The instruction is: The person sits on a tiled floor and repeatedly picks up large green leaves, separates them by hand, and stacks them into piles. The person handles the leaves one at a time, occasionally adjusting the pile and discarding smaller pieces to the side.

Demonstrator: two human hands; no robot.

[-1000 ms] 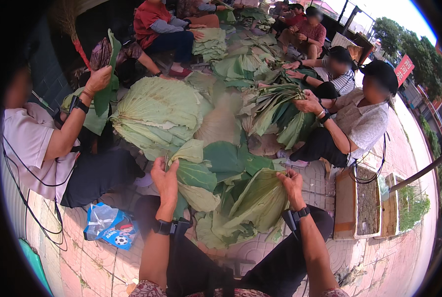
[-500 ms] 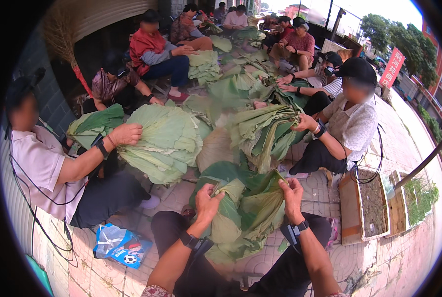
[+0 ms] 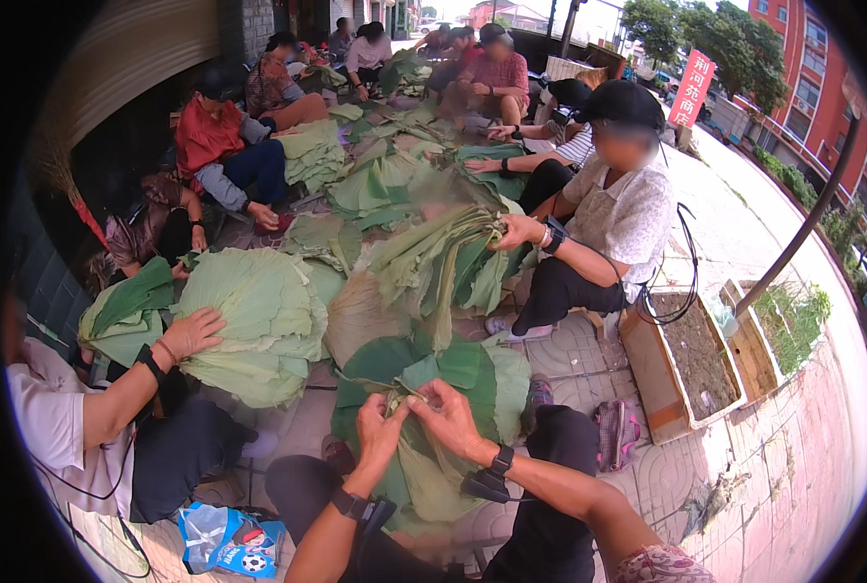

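Observation:
A large folded green lotus leaf (image 3: pixel 453 374) lies over my knees, low in the middle of the head view. My left hand (image 3: pixel 380 432) and my right hand (image 3: pixel 448 418) meet at its middle, both pinching the gathered leaf folds. Each wrist carries a dark band. A stack of pale green folded leaves (image 3: pixel 254 321) lies just left, pressed by the hand of a person sitting at my left (image 3: pixel 190 333). A person on the right (image 3: pixel 618 209) grips a bunch of leaves (image 3: pixel 448 257).
Heaps of green leaves (image 3: pixel 375 180) run down the middle of the paved ground between two rows of seated people. Wooden planter boxes (image 3: pixel 681 364) stand at the right. A blue printed bag (image 3: pixel 229 539) lies at the lower left. A slanted pole (image 3: pixel 803 233) rises at the right.
My hands were apart at the leaf's edges a second ago; they have come together at its centre, folding it smaller. The person on my left has lowered a hand onto the pale stack.

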